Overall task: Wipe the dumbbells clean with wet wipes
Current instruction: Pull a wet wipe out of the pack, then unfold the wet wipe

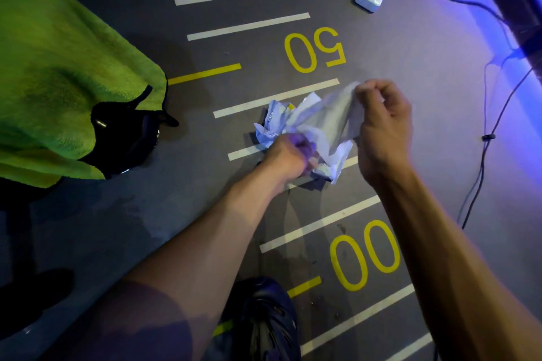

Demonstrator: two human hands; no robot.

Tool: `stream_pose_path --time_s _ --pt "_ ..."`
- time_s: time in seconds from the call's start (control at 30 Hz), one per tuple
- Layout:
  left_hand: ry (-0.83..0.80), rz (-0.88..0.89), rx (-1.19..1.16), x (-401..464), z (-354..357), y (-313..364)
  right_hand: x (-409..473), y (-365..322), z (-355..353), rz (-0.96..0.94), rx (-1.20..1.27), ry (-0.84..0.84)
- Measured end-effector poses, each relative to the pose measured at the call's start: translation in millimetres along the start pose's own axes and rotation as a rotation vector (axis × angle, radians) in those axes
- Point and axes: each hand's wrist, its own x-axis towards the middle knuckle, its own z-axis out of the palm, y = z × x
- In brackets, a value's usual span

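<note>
two hands [289,155] [384,129], one wipe pack [281,123], one shoe [264,319], one green towel [58,73]

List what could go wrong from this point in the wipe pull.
1. The right hand pinches only the corner of the thin white wet wipe; it may tear or drag out extra sheets.
2. The left hand crushes the crumpled white wipe packet, so its grip could slip.
3. The thin black cables lie on the grey floor beside the right arm, a snag hazard.

Wipe coming out of the pack, mid-frame.
Left hand [289,155] clamps the crumpled wet-wipe pack [272,123] against the grey floor [117,228]; right hand [381,123] pinches a wipe [337,114], drawn up from it. Green towel [58,67] drapes a black dumbbell [129,138], frame left.
</note>
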Motion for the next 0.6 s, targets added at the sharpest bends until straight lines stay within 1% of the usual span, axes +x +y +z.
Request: stream_pose_path --time_s 0.03,0.1,0.13,0.17,0.2,0.27,0.3,0.33,0.47,0.53,0.6 --pt "0.000 -0.015 0.047 -3.5 -6.1 -1.4 -4.3 0.5 3.5 0.028 0.040 -0.059" --pt "0.055 -0.014 0.130 -15.4 -24.0 -1.8 -13.7 4.4 9.0 0.069 0.065 -0.181" --pt "0.084 -0.004 0.102 -24.3 -36.1 -1.7 -20.1 4.9 12.3 0.085 0.067 -0.241" --pt "0.102 0.003 0.005 -35.5 -49.4 0.1 -26.4 4.9 16.0 0.102 0.075 -0.304" --pt "0.098 -0.001 -0.151 -48.1 -63.3 2.5 -33.5 3.1 20.7 0.116 0.090 -0.373" --pt "0.025 -0.016 -0.457 -78.9 -91.5 6.4 -50.8 -3.1 32.7 0.144 0.118 -0.507" --pt "-0.011 -0.012 -0.528 -94.3 -104.3 6.6 -61.0 -7.0 39.2 0.149 0.125 -0.554" --pt "-0.025 0.003 -0.545 -109.2 -118.5 5.3 -71.9 -10.7 46.2 0.140 0.129 -0.585" --pt "-0.018 0.063 -0.454 -179.9 -171.7 -0.5 -126.1 -19.2 77.9 0.105 0.175 -0.723" --pt "0.003 0.121 -0.299 -223.4 -189.8 -4.0 -158.5 -18.7 91.9 0.112 0.210 -0.799" --pt "0.078 0.176 -0.131 -265.6 -205.5 -10.1 -191.3 -18.3 105.4 0.081 0.174 -0.864"
